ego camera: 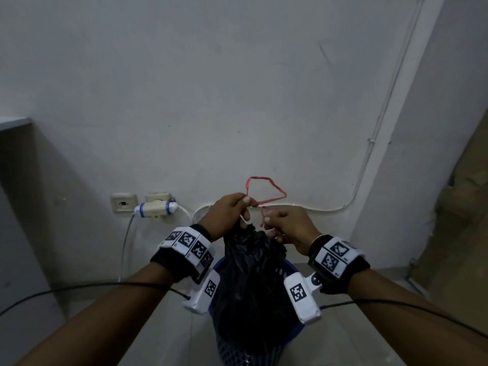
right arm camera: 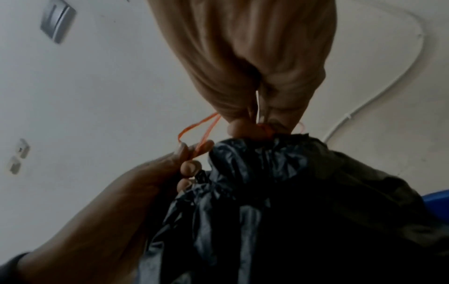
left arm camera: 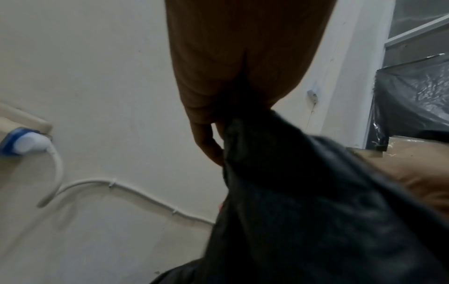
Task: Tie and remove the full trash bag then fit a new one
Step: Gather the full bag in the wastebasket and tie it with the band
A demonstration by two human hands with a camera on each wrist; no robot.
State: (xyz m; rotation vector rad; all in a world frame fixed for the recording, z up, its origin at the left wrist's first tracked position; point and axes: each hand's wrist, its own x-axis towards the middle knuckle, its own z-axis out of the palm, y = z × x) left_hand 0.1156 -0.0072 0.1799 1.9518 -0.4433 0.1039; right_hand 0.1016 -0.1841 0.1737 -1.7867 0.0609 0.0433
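Forearms are entering from the lower corners of the head view, each wearing a black wrist band with printed markers (ego camera: 188, 245) and a white camera unit trailing a black cable (ego camera: 79, 287). Between them, a black trash bag (ego camera: 250, 281) is standing inside a blue perforated bin (ego camera: 286, 270) on the tiled floor (ego camera: 158, 326), its mouth gathered into a bunched neck that is rising above the rim. The left hand (ego camera: 228, 212) is gripping that neck with its lower fingers (left arm camera: 209, 146) curled around the plastic, while its thumb and forefinger are pinching a red drawstring (ego camera: 266, 190). The right hand (ego camera: 289, 228) is sitting just beside it, touching the bag's top, its fingers (right arm camera: 239, 127) pinching the other end of the same drawstring close to the gathered plastic. The string is arching upward between the two hands as an open loop. Beyond the hands, a white wall (ego camera: 237, 88) is carrying a socket plate (ego camera: 123, 202), a plugged adapter with blue rings (ego camera: 155, 207), and a white cable (ego camera: 303, 207) clipped along the surface and running up the corner.
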